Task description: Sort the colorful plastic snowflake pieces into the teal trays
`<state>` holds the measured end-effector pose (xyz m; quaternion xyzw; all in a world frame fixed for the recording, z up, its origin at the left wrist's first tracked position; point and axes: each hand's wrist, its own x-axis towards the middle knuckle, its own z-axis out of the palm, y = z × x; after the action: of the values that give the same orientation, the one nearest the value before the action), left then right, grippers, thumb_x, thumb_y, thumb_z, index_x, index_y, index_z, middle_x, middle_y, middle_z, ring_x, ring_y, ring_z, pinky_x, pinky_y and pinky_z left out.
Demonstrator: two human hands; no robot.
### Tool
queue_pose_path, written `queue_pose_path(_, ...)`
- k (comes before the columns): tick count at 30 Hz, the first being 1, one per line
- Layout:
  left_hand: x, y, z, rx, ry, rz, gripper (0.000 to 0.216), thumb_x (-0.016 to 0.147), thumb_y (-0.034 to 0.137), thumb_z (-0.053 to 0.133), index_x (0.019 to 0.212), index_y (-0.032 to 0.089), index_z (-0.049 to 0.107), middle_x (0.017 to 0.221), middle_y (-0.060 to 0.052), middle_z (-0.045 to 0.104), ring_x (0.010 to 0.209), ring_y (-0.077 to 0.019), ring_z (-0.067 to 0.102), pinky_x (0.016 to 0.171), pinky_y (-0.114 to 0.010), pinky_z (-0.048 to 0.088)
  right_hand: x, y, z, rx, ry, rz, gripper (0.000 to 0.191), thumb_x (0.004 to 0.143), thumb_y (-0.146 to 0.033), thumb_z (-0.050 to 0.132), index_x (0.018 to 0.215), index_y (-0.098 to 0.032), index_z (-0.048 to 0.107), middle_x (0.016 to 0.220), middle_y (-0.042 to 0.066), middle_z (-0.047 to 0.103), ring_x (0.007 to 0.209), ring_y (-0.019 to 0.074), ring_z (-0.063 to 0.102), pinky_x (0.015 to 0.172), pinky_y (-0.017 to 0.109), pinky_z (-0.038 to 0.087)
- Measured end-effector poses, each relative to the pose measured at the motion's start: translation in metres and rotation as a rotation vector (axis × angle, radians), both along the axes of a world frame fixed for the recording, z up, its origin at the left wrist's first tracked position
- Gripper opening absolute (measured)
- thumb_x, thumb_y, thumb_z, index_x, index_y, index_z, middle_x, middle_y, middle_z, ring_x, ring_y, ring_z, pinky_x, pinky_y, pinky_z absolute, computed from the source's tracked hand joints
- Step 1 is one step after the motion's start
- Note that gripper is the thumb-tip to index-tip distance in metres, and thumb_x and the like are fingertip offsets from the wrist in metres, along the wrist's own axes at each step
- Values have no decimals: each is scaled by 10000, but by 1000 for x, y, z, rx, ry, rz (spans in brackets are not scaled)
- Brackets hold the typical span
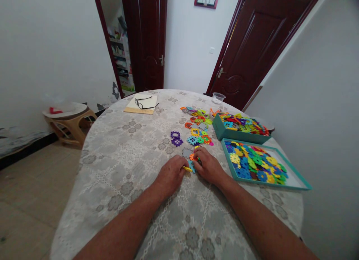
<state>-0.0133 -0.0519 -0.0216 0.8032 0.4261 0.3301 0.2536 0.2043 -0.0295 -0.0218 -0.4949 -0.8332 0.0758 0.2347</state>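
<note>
My left hand (pixel 173 174) is closed on a yellow plastic building piece (pixel 187 168), seen edge-on. A light blue building piece (pixel 192 166) stands against it, between my two hands. My right hand (pixel 208 164) has its fingers curled beside the light blue piece and an orange piece (pixel 192 156); its fingertips are partly hidden, so what they grip is unclear. Just beyond my hands lies a grey piece (pixel 186 152). Farther off are two purple pieces, a frame (pixel 175 134) and a cross-barred one (pixel 177 141).
Loose coloured pieces (pixel 200 126) spread beyond my hands. At the right are a heaped teal box (pixel 221 132) and a shallow teal lid (pixel 233 169) holding flower-shaped pieces. Glasses (pixel 140 104) rest on a paper pad (pixel 131 107) at the far left; a clear plastic cup (pixel 218 98) stands at the back.
</note>
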Motion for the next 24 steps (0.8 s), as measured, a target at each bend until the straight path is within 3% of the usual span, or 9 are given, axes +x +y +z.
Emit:
queue_pose_path(4,0,-1,1,3,-8,4,220,857,33,528,949,200,637,989,-36,633,969,-188,596,893,-309,473,-1,-2,-1,-13,-78,-25,137,1023,-213,461,1062,-222,592,1143,88,632,1047,209,621,896,315,506)
queue_pose_path(9,1,0,1,-7,39,-2,164,879,68,556,939,197,637,972,-36,645,939,-191,592,880,-316,467,1,-4,4,-3,-85,-9,312,996,-283,567,1299,-206,565,1237,116,621,1132,243,601,930,340,499)
queue_pose_path(15,1,-1,5,-26,69,-3,164,877,66,562,933,195,644,963,-37,656,937,-193,603,870,-309,472,-3,-7,11,-54,-262,-80,196,1038,-242,493,1152,-207,649,1115,98,617,948,200,632,797,281,489)
queue_pose_path(19,2,-2,6,-34,71,7,166,876,69,569,941,195,655,984,-42,676,945,-194,616,883,-316,485,-2,-9,10,7,-312,-178,201,1031,-191,483,1095,-220,671,1090,91,630,854,188,628,687,260,462)
queue_pose_path(21,2,-1,3,-35,52,17,257,871,60,567,1064,198,664,1038,-47,690,967,-194,624,907,-326,494,-2,-13,10,90,-228,-174,206,1032,-198,491,1113,-230,677,1087,90,641,886,197,631,716,267,479)
queue_pose_path(24,1,0,-3,-47,8,46,528,881,61,562,1387,211,547,1094,-52,701,994,-193,638,938,-342,507,-7,-23,10,147,-34,-20,211,1040,-216,488,1144,-229,672,1052,87,655,939,200,634,804,289,511)
